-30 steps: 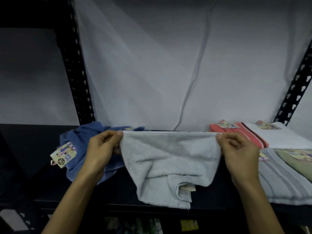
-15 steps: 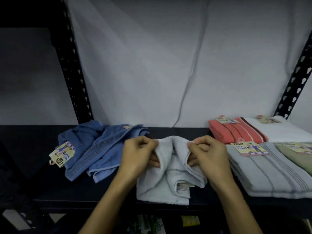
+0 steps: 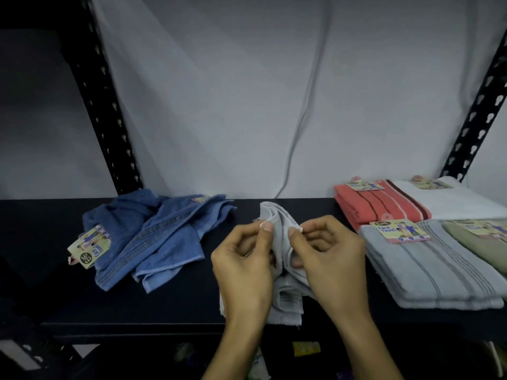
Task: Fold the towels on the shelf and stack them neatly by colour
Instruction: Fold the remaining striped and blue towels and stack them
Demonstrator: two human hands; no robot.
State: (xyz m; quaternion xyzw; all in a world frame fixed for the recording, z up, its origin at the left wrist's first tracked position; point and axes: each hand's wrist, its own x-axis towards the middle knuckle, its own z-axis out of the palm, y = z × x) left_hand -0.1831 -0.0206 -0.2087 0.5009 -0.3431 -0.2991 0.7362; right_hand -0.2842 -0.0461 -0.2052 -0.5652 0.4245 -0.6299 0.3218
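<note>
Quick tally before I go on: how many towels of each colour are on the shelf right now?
Blue, crumpled: cannot tell, at least 1
Pale grey, held in both hands: 1
Grey, folded: 1
Coral: 1
White: 1
Olive: 1
Total: at least 6

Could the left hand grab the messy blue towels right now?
Probably not yet: the left hand is busy pinching the light grey towel. The blue towels lie close by on its side with nothing between, so once it lets go, likely yes.
</note>
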